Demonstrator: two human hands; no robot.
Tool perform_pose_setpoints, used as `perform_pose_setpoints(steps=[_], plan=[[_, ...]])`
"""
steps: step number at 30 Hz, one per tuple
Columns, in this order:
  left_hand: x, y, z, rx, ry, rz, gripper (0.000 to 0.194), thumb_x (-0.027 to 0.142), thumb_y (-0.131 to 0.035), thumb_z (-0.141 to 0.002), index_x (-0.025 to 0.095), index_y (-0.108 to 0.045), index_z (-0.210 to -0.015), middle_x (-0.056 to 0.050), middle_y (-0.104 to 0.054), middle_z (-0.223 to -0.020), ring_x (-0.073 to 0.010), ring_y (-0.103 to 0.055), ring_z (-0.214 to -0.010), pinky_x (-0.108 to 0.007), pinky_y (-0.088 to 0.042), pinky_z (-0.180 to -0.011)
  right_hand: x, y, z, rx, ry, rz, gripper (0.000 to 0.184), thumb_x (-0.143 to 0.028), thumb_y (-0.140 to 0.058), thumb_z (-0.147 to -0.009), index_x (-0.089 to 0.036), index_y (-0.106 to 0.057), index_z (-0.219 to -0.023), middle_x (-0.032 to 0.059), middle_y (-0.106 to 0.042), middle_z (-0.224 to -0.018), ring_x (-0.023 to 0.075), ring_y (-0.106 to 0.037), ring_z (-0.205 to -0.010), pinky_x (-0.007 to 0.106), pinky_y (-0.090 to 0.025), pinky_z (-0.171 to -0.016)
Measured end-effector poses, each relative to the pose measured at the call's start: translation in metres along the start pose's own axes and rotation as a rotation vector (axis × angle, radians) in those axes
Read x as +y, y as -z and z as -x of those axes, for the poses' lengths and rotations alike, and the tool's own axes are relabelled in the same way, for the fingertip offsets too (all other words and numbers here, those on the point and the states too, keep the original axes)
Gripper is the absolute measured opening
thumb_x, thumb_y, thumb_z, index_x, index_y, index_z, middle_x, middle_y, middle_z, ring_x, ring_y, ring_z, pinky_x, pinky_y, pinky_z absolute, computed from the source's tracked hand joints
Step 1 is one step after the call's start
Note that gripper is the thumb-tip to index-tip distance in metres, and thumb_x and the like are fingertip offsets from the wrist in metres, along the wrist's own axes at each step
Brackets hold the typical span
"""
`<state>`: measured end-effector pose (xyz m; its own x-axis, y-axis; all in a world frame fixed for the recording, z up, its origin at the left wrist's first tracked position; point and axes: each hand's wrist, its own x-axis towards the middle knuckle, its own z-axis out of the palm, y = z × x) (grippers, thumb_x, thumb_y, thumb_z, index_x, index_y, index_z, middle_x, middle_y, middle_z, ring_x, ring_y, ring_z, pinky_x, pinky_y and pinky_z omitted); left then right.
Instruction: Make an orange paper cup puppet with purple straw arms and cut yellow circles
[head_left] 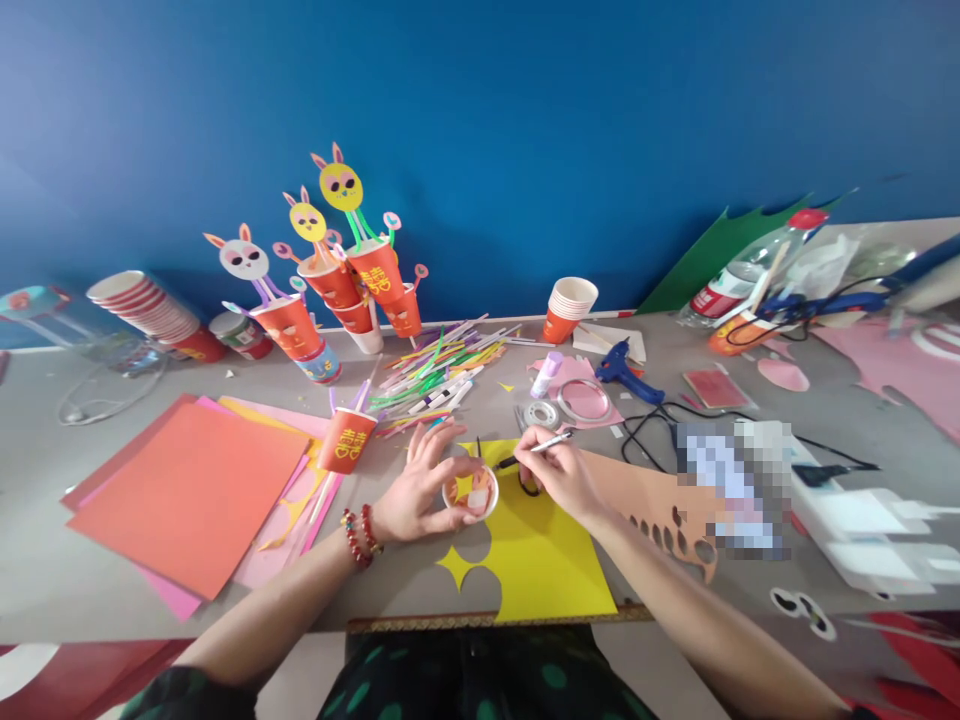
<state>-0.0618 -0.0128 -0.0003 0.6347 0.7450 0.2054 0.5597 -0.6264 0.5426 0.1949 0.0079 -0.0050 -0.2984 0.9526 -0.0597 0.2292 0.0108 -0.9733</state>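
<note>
My left hand (pixel 431 485), a beaded bracelet at its wrist, curls its thumb and fingers around the white rim of a paper cup (pixel 493 497). Orange and yellow paper scraps show inside the cup. A pen (pixel 551 442) is pinched in my right hand (pixel 559 470), its dark end pointing left toward the cup. Below that hand is a black loop (pixel 529 487), perhaps a scissor handle, mostly hidden. Both hands are over a yellow sheet (pixel 551 570) with round cut-outs along its left edge. A pointed yellow scrap (pixel 454 568) lies beside it.
Cup figures with rabbit faces (pixel 289 330) stand behind left, near a heap of coloured strips (pixel 435 365). Orange sheets (pixel 195 490) lie left. A blue glue gun (pixel 628 372), tape roll (pixel 541 414), glue stick (pixel 549 372) and black cable are right. A bottle (pixel 742 265) leans farther back.
</note>
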Motion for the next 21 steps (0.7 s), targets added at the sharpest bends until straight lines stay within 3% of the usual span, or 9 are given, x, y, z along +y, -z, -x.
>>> perform_pose_setpoints(steps=[7,13,21], plan=[[0.002,-0.001,0.0,0.058,-0.001,-0.024,0.06,0.064,-0.063,-0.079,0.028,-0.061,-0.127,-0.015,-0.033,-0.155,-0.0402,-0.024,-0.144,-0.064,-0.004,-0.117,-0.001,-0.006,-0.04,-0.151,-0.137,-0.07,0.015,-0.033,-0.061,-0.082,-0.021,-0.059,-0.09,-0.0051,-0.06,-0.06,0.0084,-0.044,-0.042,0.017,-0.03,-0.037],[0.005,0.001,-0.001,0.11,0.009,-0.057,0.062,0.067,-0.065,-0.074,0.03,-0.065,-0.124,-0.013,-0.036,-0.154,-0.0419,-0.025,-0.144,-0.064,-0.002,-0.117,-0.014,-0.013,-0.062,-0.267,-0.147,-0.086,0.022,-0.037,-0.064,-0.079,-0.017,-0.065,-0.088,-0.0036,-0.059,-0.061,0.0087,-0.045,-0.046,0.02,-0.032,-0.042],[0.006,-0.001,0.0,0.164,-0.011,-0.106,0.062,0.07,-0.063,-0.073,0.035,-0.064,-0.124,-0.011,-0.03,-0.159,-0.0424,-0.025,-0.145,-0.066,0.001,-0.116,-0.014,-0.032,-0.087,-0.437,-0.156,-0.079,0.044,-0.062,-0.059,-0.081,-0.019,-0.058,-0.084,-0.0055,-0.051,-0.056,0.0094,-0.043,-0.045,0.021,-0.031,-0.043]])
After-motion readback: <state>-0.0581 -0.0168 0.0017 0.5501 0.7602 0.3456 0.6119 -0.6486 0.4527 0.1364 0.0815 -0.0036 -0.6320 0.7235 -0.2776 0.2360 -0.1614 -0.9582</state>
